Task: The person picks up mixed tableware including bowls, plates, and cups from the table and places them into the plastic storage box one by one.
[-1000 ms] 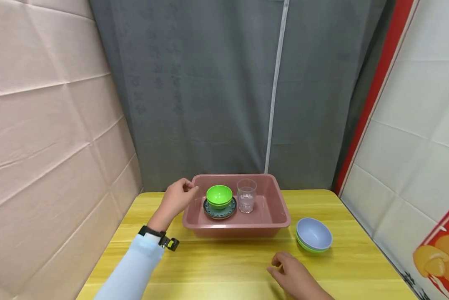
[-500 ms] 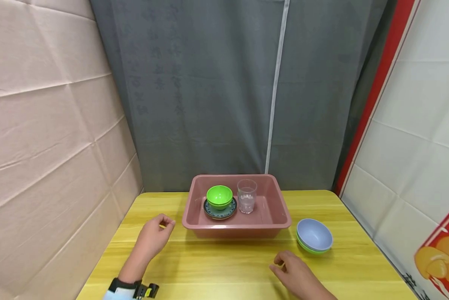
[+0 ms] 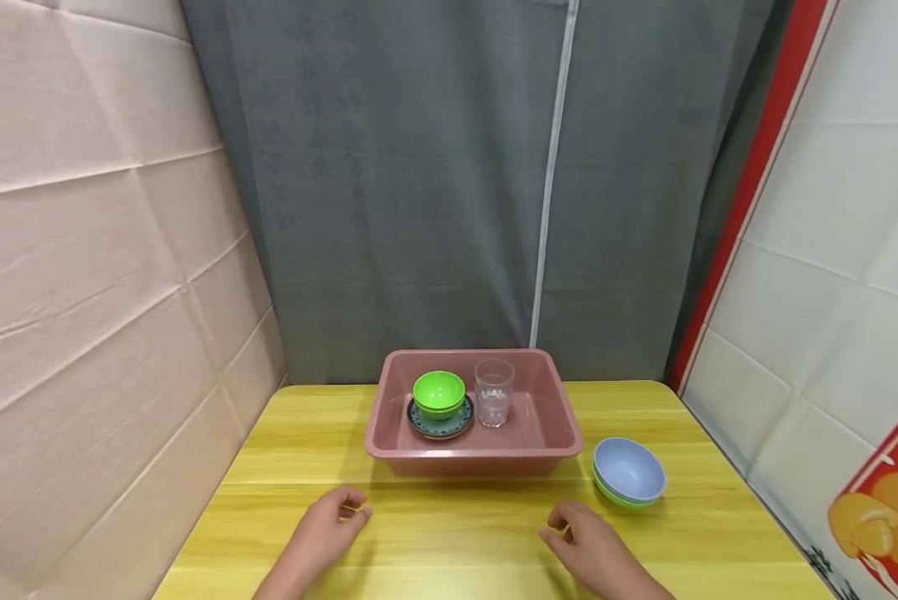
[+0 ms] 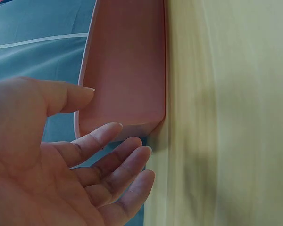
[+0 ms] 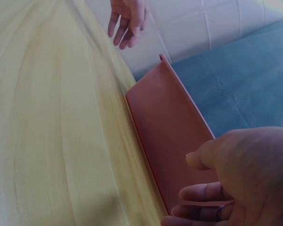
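My left hand (image 3: 327, 531) is over the table in front of the basin's left side, its fingers loosely bent around nothing. Likewise holding nothing, my right hand (image 3: 587, 546) is relaxed near the front, left of and below a blue bowl (image 3: 630, 468) nested in a green bowl (image 3: 618, 497). A pink rectangular basin (image 3: 474, 465) stands at the back of the table. Inside it, stacked light-green bowls (image 3: 438, 390) sit on patterned dark-rimmed plates (image 3: 426, 427), with a clear glass (image 3: 494, 398) upright beside them. In the left wrist view, the thumb and fingers (image 4: 129, 162) are apart.
The yellow wood-grain table (image 3: 449, 533) spreads under both hands. A grey curtain (image 3: 418, 183) hangs behind the basin. A beige cloth wall (image 3: 103, 275) borders the left, and a white panel (image 3: 831, 275) with a red edge borders the right.
My left hand has drawn back from the basin's left rim, down toward the table's front. The right hand has barely moved. The basin and dishes stay in place.
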Available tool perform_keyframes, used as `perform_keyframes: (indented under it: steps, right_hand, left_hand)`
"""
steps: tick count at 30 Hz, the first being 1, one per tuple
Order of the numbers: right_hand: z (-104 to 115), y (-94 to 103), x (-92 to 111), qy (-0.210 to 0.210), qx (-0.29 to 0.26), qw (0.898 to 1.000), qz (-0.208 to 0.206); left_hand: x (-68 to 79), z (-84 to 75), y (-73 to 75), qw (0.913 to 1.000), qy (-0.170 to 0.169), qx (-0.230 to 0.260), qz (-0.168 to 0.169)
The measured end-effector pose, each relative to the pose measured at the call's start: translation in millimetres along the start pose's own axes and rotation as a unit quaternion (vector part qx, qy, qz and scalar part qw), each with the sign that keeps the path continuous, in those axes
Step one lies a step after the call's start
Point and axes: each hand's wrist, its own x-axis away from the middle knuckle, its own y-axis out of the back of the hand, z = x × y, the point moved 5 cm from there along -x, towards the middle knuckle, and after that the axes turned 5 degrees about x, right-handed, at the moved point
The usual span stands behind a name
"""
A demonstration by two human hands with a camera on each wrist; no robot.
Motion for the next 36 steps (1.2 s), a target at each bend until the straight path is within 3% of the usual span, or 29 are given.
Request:
perform_keyframes:
  steps: [6, 9, 16, 21, 25, 29, 36]
  right_hand:
    - [-3, 1.5, 0, -0.028, -0.005, 1.0, 0.005]
    - [-5, 11.3, 1, -0.044, -0.009, 0.999, -0.022]
    - [-20, 65.5, -3, -0.056, -0.015, 0.991, -0.12]
    - [-53, 102.5, -12, -0.079, 0.025, 0.982, -0.17]
    - [-81, 119.6, -23, -0.084, 0.057, 0.974, -0.201]
    - [-103, 124.7, -33, -0.092, 0.101, 0.972, -0.189]
    - [-128, 117.1, -43, -0.134, 0.139, 0.973, -0.125]
  left_hand:
    - [4.9, -2.1, -10.2, 0.9996, -0.005, 0.004, 0.028]
    - [6.2, -1.2, -14.1, 0.9991, -0.007, 0.009, 0.04]
    - [8.3, 2.3, -18.1, 0.9974, -0.004, 0.023, 0.068]
    - [9.3, 2.5, -20.0, 0.9959, -0.009, 0.032, 0.084]
    - [9.7, 3.1, -20.2, 0.9953, -0.011, 0.037, 0.089]
    - [10.7, 3.5, -20.0, 0.995, -0.012, 0.038, 0.091]
    - [11.3, 5.2, -21.4, 0.9943, -0.009, 0.046, 0.096]
